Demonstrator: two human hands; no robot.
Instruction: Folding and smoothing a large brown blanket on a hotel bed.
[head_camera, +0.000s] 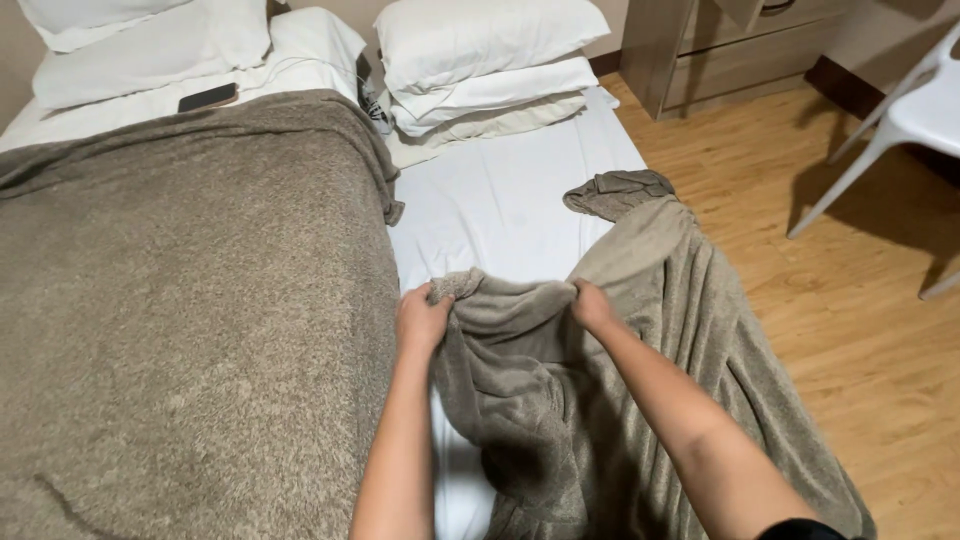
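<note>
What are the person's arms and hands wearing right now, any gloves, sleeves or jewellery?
Both the left hand and right hand are bare, with no gloves, rings or watch visible. The forearms are uncovered; only a dark sleeve edge shows on the right upper arm.

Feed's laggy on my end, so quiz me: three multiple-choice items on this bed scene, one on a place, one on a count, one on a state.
1. Where does the dark phone lie?
A. On the white sheet by the left pillows
B. On the wooden floor
C. On the white chair

2. How many hands grip the crumpled blanket?
A. None
B. One
C. Two

3. How does the other grey blanket lie?
A. Folded into a small square
B. Spread flat over the left bed
C. Hanging off the chair

Answers:
1 A, the phone sits on the sheet just above the spread blanket's top edge.
2 C, the left hand and right hand both pinch its edge.
3 B, it covers the left bed smoothly.
</note>
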